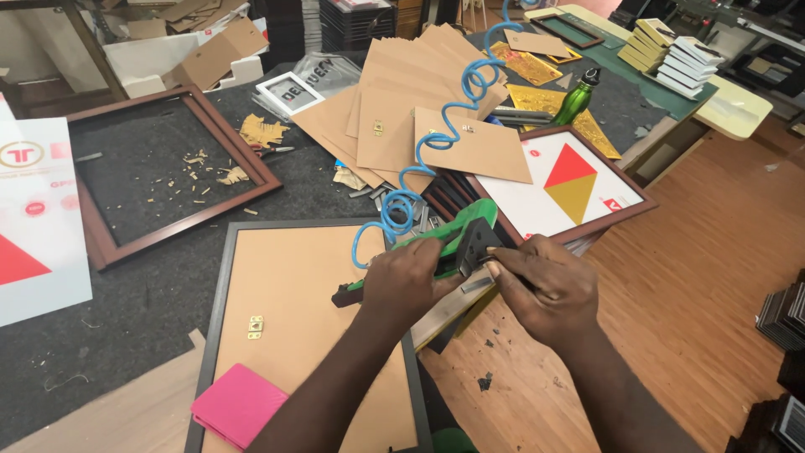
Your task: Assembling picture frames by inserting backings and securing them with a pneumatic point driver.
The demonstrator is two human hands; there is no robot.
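Green-black staple gun [457, 239] on blue coiled hose [436, 143]; left hand [402, 281] fingers grasping body, right hand [545, 289] fingers pinching nose.

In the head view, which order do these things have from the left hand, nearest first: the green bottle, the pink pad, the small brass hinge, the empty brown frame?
From the left hand:
1. Small brass hinge, on the board just left of the hand.
2. Pink pad, lower left, near the forearm.
3. Empty brown frame, upper left.
4. Green bottle, far upper right.
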